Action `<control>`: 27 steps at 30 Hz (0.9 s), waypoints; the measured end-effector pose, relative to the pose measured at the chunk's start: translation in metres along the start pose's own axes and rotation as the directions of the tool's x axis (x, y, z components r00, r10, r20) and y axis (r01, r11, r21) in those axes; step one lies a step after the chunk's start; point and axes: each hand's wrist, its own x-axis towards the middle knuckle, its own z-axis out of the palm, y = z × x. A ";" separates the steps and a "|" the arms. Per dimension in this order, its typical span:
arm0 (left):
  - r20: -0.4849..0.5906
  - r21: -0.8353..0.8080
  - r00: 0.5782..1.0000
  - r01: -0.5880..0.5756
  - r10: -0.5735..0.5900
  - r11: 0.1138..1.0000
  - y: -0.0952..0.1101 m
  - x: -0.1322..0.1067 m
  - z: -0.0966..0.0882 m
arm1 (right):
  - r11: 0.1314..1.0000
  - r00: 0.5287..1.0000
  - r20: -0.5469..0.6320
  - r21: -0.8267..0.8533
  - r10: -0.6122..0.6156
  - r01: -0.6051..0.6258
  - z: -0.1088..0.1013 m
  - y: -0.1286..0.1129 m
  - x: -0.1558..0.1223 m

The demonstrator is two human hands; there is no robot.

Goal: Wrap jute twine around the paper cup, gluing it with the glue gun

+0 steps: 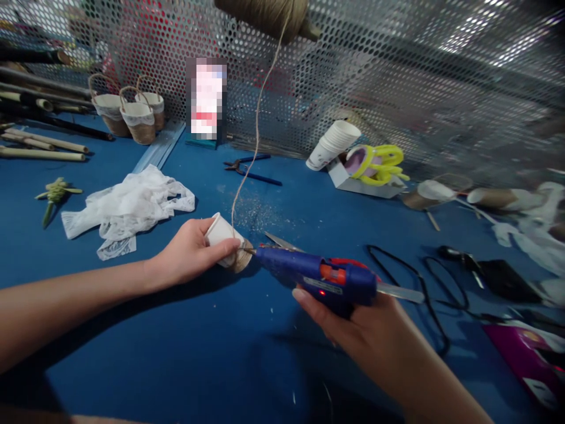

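My left hand (pixel 188 250) grips a white paper cup (pixel 219 231), tilted on its side, with twine wound around its base end. From the cup a strand of twine (pixel 257 126) runs up to a large spool (pixel 269 16) at the top. In my right hand (pixel 366 330) is a blue hot glue gun (pixel 304 272), its nozzle at the wound twine and a clear glue stick coming out of its back. A small red light glows on its side. Scissors (pixel 282 241) lie partly hidden behind the gun.
White lace (pixel 132 203) lies on the blue table, left. Small twine-wrapped baskets (pixel 138 121), a phone (pixel 206 100) and pliers (pixel 251 169) are farther back. Stacked paper cups (pixel 333 144) lean beside a white box (pixel 366 185). A black cord (pixel 410 268) loops at right.
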 end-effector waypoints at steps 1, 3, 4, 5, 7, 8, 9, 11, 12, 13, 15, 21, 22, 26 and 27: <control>-0.001 -0.004 1.000 0.000 0.000 1.000 0.000 0.000 0.000 | 1.000 1.000 0.005 0.002 -0.010 0.010 0.000 0.000 -0.001; -0.001 -0.009 1.000 -0.003 0.003 1.000 0.000 0.001 0.000 | 0.999 0.999 0.019 0.011 -0.039 0.039 0.000 -0.002 -0.002; 0.001 -0.014 1.000 -0.004 0.004 1.000 0.000 0.001 0.000 | 0.999 0.999 0.016 0.010 -0.049 0.049 0.000 -0.002 -0.002; 0.003 -0.021 1.000 -0.002 0.002 1.000 0.000 0.001 0.000 | 0.998 0.998 0.017 0.006 -0.055 0.055 -0.001 -0.003 -0.002; 0.003 -0.032 1.000 0.008 -0.008 0.999 0.001 0.001 -0.001 | 0.998 0.998 0.028 0.004 -0.060 0.060 -0.001 -0.004 -0.002; 0.001 -0.033 1.000 0.013 -0.013 0.999 0.001 0.001 -0.001 | 0.998 0.997 0.036 0.011 -0.061 0.061 -0.001 -0.005 -0.002; -0.001 -0.031 1.000 0.016 -0.016 0.999 0.001 0.001 -0.001 | 0.997 0.997 0.042 0.023 -0.068 0.067 -0.002 -0.005 -0.001; -0.002 -0.025 1.000 0.018 -0.018 1.000 0.000 0.001 -0.001 | 0.995 0.994 0.058 0.050 -0.088 0.085 -0.002 -0.006 -0.001; 0.002 -0.026 1.000 0.018 -0.017 1.000 0.000 0.001 0.000 | 0.994 0.993 0.064 0.055 -0.097 0.094 -0.002 -0.006 -0.002; 0.007 -0.030 1.000 0.018 -0.018 0.999 0.000 0.001 0.000 | 0.993 0.992 0.071 0.053 -0.105 0.102 -0.002 -0.006 -0.002; 0.014 -0.040 1.000 0.019 -0.019 0.999 0.000 0.001 0.000 | 0.992 0.990 0.080 0.044 -0.120 0.116 -0.002 -0.006 -0.003; 0.000 -0.055 1.000 0.012 -0.012 0.998 0.001 0.001 0.001 | 0.998 0.998 0.009 0.025 -0.056 0.056 -0.003 -0.007 -0.001; 0.003 -0.056 1.000 0.004 -0.004 0.998 0.001 0.000 0.001 | 0.999 0.999 0.003 0.028 -0.036 0.036 -0.003 -0.006 0.000; -0.005 -0.034 1.000 -0.017 0.017 0.999 -0.001 -0.001 0.001 | 0.999 0.999 0.043 0.035 0.015 -0.017 -0.001 -0.002 0.001; -0.007 -0.029 1.000 -0.020 0.020 0.999 -0.002 -0.001 0.001 | 0.999 0.999 0.049 0.029 0.024 -0.025 -0.001 0.000 0.001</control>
